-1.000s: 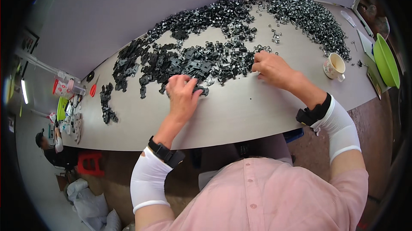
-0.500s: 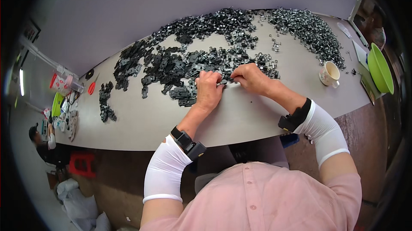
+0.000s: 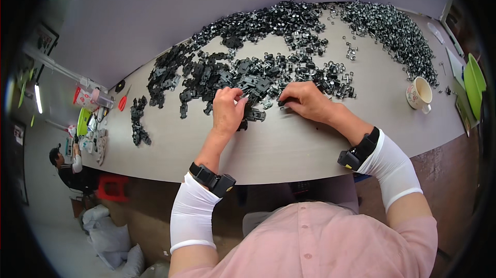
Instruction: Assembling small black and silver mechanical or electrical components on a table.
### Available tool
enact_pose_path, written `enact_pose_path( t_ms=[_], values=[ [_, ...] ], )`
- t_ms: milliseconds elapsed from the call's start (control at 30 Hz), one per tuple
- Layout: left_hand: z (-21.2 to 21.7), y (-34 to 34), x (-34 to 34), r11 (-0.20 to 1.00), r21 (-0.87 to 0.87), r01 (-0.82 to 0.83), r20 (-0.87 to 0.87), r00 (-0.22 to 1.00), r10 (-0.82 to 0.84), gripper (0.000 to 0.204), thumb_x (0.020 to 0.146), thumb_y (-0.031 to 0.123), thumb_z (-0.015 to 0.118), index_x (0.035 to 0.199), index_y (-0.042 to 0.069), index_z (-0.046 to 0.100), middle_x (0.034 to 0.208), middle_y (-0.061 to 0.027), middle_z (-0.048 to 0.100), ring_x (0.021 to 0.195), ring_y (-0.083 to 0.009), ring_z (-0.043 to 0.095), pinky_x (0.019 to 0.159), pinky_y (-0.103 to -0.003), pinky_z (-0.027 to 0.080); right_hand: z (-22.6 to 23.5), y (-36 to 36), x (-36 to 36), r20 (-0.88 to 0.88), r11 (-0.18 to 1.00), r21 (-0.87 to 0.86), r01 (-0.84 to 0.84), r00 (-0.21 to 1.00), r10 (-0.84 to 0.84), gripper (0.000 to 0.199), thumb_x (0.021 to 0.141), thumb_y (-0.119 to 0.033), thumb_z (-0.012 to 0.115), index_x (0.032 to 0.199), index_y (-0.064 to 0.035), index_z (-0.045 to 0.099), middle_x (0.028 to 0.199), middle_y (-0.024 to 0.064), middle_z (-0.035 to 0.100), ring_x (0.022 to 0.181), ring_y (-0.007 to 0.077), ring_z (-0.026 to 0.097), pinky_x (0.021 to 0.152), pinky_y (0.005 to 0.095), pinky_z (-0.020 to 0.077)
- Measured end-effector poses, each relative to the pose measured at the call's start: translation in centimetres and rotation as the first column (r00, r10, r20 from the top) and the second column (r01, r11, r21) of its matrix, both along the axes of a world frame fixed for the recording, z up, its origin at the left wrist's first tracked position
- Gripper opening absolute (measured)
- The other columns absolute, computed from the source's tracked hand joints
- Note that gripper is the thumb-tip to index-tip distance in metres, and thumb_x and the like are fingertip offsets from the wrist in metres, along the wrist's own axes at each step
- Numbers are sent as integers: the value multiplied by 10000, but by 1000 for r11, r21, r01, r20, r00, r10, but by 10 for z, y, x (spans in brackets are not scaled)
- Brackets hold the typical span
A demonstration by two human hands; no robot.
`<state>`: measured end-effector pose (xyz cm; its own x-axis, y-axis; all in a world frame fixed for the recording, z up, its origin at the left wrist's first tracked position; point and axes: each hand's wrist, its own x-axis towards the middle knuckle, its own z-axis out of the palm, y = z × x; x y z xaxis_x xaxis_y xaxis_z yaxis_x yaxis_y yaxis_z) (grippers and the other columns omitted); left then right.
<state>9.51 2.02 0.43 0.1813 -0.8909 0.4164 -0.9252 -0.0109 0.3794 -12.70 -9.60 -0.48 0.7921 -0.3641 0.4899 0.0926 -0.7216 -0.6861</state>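
My left hand (image 3: 227, 110) lies at the near edge of a heap of flat dark plastic base pieces (image 3: 204, 76), its fingers curled and its thumb beside the index finger. Whatever those fingers hold is hidden. Close by its thumb, a dark base piece (image 3: 254, 114) rests on the table. My right hand (image 3: 308, 102) is closed in a pinch, with a small dark part (image 3: 281, 103) at its fingertips. Just beyond it spread small wheel-and-axle pieces (image 3: 338, 79), black and silvery.
More wheel pieces (image 3: 392, 27) are heaped at the far right. A patterned cup (image 3: 413, 97) stands before them, with a green basin (image 3: 473, 84) at the right edge. Red scissors (image 3: 123, 102) lie at left. Another person (image 3: 67, 167) sits at the far left.
My hands, close together before, are now apart; the left has drawn back to the left. A base piece now shows between them. The whole view has shifted slightly.
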Motion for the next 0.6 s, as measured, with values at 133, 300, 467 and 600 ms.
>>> enact_pose_path(
  t_ms=[133,300,467,600],
  values=[
    [5,-28,-19,997,41,-60,133,990,54,247,686,91,735,901,12,644,854,-124,593,804,-289,534,721,-378,451,-5,1,1,74,998,-55,-6,997,10,202,712,72,635,898,0,604,836,118,608,767,288,618,662,343,507],
    [12,-44,-28,970,219,-103,96,992,84,267,674,108,744,894,7,633,942,-139,575,934,-332,496,818,-410,440,2,-4,-8,206,979,-26,203,959,-194,256,702,74,650,943,-3,612,832,123,601,747,276,613,646,333,502],
    [7,-41,-22,994,64,-85,-412,905,103,195,714,5,728,880,-23,629,708,5,600,640,-59,524,583,-203,430,-5,-4,-4,112,815,564,131,966,-233,153,810,7,594,957,33,625,813,37,646,672,72,590,587,219,495],
    [-3,-39,-24,996,-26,-82,-513,856,57,154,737,-3,688,884,-36,654,783,-76,607,638,-131,550,601,-259,458,4,-6,-8,64,684,722,109,973,-222,143,842,-48,585,973,0,617,811,36,637,703,79,608,575,211,501]
  ],
)
